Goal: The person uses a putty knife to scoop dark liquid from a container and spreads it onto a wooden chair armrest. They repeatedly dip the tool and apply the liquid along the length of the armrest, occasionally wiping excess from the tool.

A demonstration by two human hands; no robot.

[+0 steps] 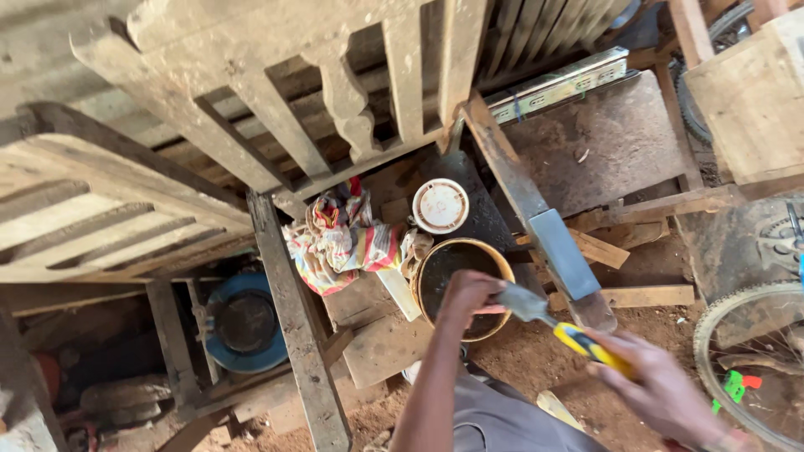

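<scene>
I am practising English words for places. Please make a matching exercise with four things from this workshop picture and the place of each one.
Things:
1. round tin
2. white lid
3. striped cloth
4. scraper with yellow handle

Places:
A. draped over wood, left of the tin
B. in the right hand
C. just above the tin
D. under the left hand

Pairs: 1-D, 2-C, 3-A, 4-B

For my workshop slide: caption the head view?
Left hand at open tin, right hand holding yellow-handled scraper over it.
</scene>
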